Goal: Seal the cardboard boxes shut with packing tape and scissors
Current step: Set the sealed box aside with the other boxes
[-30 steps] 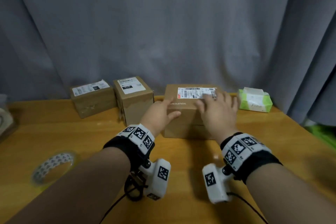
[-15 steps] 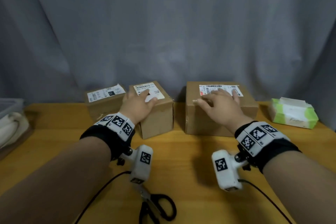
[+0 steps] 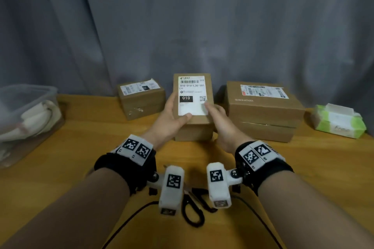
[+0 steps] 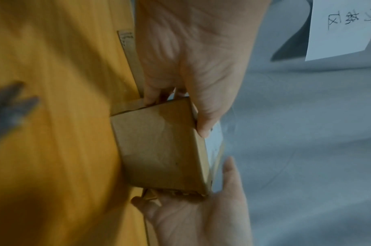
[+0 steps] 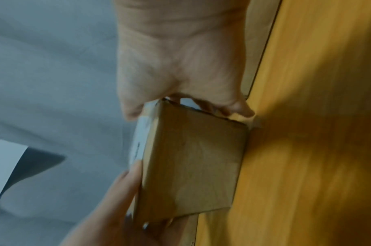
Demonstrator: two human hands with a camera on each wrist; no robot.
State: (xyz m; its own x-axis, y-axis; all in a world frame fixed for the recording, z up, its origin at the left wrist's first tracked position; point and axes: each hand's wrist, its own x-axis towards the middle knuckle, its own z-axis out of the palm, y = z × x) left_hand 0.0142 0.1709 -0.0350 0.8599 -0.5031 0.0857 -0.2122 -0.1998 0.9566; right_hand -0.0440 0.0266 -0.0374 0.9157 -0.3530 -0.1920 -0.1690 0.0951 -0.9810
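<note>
A small cardboard box (image 3: pixel 192 95) with a white label marked 010 stands between two other boxes. My left hand (image 3: pixel 172 115) grips its left side, thumb on the label. My right hand (image 3: pixel 217 119) grips its right side, thumb on the top edge. In the left wrist view the box (image 4: pixel 159 146) sits between the left hand (image 4: pixel 191 66) and the right hand (image 4: pixel 201 216). The right wrist view shows the same box (image 5: pixel 191 166) and grip. Black-handled scissors (image 3: pixel 192 208) lie on the table under my wrists. No tape roll is in view.
A low labelled box (image 3: pixel 141 99) stands to the left and a larger box (image 3: pixel 263 111) to the right. At the far left is a clear plastic tub (image 3: pixel 28 111), and a green-and-white wipes pack (image 3: pixel 340 121) lies at the far right. A grey curtain hangs behind the wooden table (image 3: pixel 60 168).
My right hand left the large box and joined the left hand on the middle box. That box has turned square to me and come nearer.
</note>
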